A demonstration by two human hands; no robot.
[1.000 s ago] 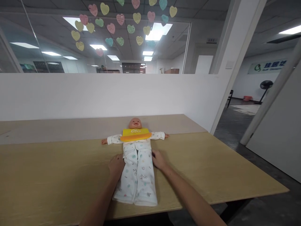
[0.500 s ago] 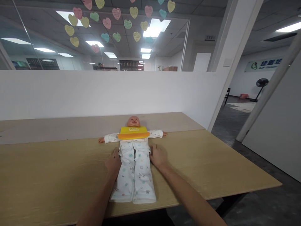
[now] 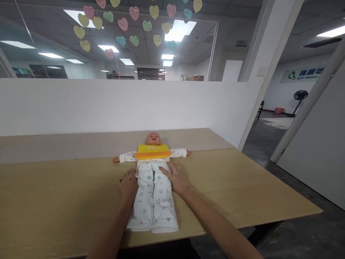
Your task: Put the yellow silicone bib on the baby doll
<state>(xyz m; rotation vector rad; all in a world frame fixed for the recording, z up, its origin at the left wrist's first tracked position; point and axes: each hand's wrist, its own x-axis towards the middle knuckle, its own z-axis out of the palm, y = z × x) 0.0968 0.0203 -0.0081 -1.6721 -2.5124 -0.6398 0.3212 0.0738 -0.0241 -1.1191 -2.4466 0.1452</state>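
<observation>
A baby doll lies on its back on the wooden table, arms spread, head away from me. It wears a white printed romper and a yellow-orange bib across the chest. My left hand rests flat on the table against the romper's left side at hip height. My right hand lies flat on the romper's right side, fingers reaching onto the belly. Neither hand grips anything.
A white partition wall runs behind the table, with glass and paper hearts above it. The table's right edge drops to a dark floor; a white pillar and a fan stand beyond.
My right hand has slid from beside the doll onto its belly. My left hand has stayed by the doll's left side. The view has barely shifted.
</observation>
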